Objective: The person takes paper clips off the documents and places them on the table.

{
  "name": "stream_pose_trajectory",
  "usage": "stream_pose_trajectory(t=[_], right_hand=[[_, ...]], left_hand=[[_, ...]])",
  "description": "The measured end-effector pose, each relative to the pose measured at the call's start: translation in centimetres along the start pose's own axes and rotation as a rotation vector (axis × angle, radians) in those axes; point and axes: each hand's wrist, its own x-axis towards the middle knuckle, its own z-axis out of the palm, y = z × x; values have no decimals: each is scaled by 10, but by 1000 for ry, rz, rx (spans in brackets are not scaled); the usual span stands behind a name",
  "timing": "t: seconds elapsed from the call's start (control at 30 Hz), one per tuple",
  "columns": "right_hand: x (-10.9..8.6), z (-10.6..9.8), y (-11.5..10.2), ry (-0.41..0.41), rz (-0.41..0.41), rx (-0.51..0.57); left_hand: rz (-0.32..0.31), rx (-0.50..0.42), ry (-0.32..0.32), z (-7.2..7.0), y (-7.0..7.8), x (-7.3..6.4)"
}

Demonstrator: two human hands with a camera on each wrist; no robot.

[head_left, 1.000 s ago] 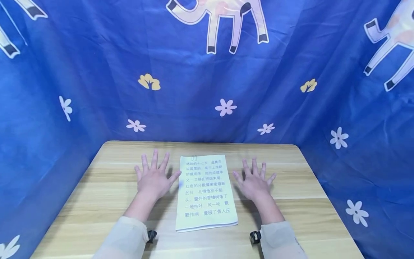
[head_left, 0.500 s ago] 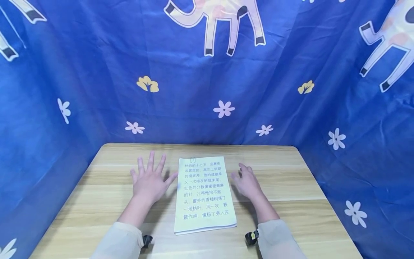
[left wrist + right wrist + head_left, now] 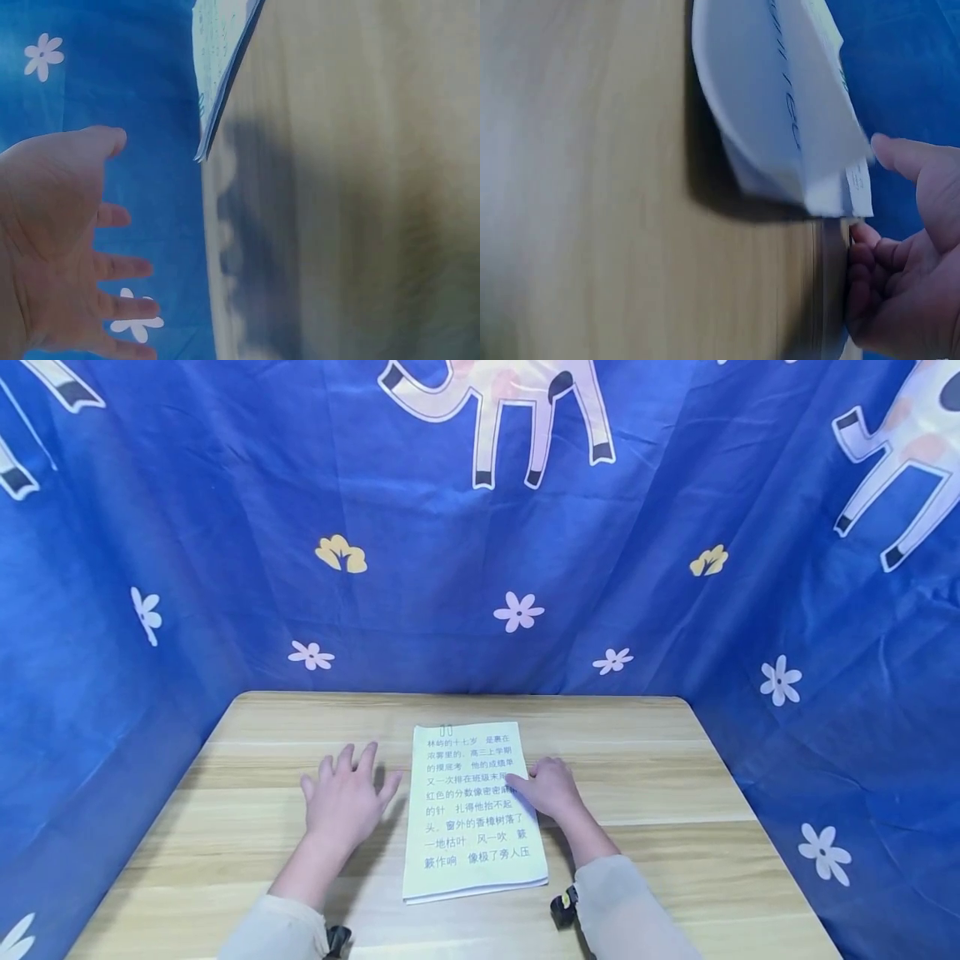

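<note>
A stack of printed sheets (image 3: pixel 468 827) lies on the wooden table (image 3: pixel 675 877), with clip-like outlines at its top edge. My right hand (image 3: pixel 553 789) is at the right edge of the stack, thumb over the top page and the other fingers curled low beside it. In the right wrist view, the thumb (image 3: pixel 900 156) meets the edge of the sheets (image 3: pixel 817 112), which bow apart and show handwriting. To the left of the stack, my left hand (image 3: pixel 343 797) is held with spread, slightly bent fingers and nothing in it; its shadow falls on the table.
A blue curtain (image 3: pixel 420 635) printed with flowers and animals hangs behind the table and along both sides. Each wrist wears a small black device (image 3: pixel 564 907) below the light sleeve (image 3: pixel 630 906).
My right hand has curled its fingers and moved left onto the edge of the sheets. My left hand has drawn back a little toward me, its fingers less straight.
</note>
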Motion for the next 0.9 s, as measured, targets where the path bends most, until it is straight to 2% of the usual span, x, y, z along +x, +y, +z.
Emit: stream_pose_trajectory(t=[0.2, 0.47, 0.6, 0.77, 0.9], right_hand=[[-3, 10, -13, 17, 48, -150], [-6, 15, -22, 54, 108, -154], [-7, 17, -27, 43, 121, -120], [-7, 17, -25, 16, 108, -19], [-6, 13, -17, -4, 70, 121]], left_hand=[[-9, -9, -4, 5, 0, -6], [-3, -40, -3, 7, 2, -7], [-4, -43, -1, 8, 0, -9], [8, -45, -4, 11, 0, -10], [16, -52, -5, 11, 0, -11]])
